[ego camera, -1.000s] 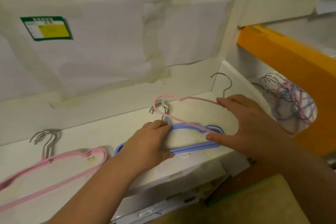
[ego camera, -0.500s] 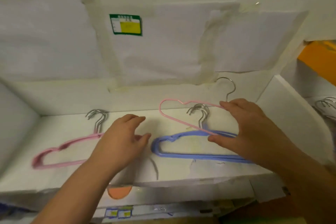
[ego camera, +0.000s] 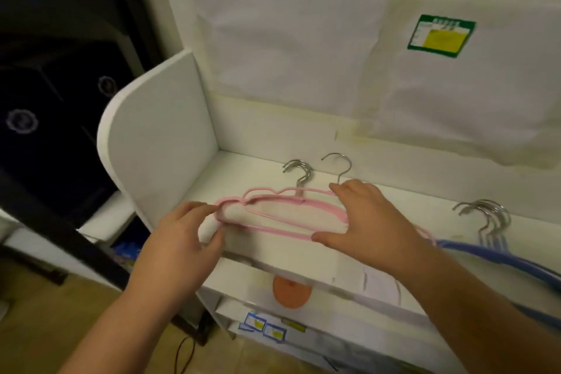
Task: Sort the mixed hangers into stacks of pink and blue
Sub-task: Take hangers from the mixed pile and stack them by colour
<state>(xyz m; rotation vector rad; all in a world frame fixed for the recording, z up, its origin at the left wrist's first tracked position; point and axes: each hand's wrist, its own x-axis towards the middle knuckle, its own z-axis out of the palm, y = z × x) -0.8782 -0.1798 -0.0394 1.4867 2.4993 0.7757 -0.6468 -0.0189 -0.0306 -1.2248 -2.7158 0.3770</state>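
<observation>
A stack of pink hangers [ego camera: 318,205] lies on the white shelf [ego camera: 261,167] at its left end, metal hooks pointing to the back wall. On top of it rests one more pink hanger [ego camera: 267,215], slightly askew, with its own hook [ego camera: 338,165] standing apart from the others. My right hand [ego camera: 367,218] grips this top hanger at its right part, thumb under and fingers over. My left hand [ego camera: 185,240] pinches the stack's left end. To the right lies the stack of blue hangers [ego camera: 498,258], partly behind my right forearm.
A white side panel [ego camera: 158,130] closes the shelf on the left, a taped white back wall with a green and yellow label [ego camera: 440,35] behind. Dark black cases [ego camera: 51,118] stand further left. Below the shelf are an orange round piece [ego camera: 291,293] and small labelled packets [ego camera: 262,326].
My right hand has carried the pink hanger left from over the blue stack onto the pink stack. My left hand moved to the pink stack's left end. The view swung left.
</observation>
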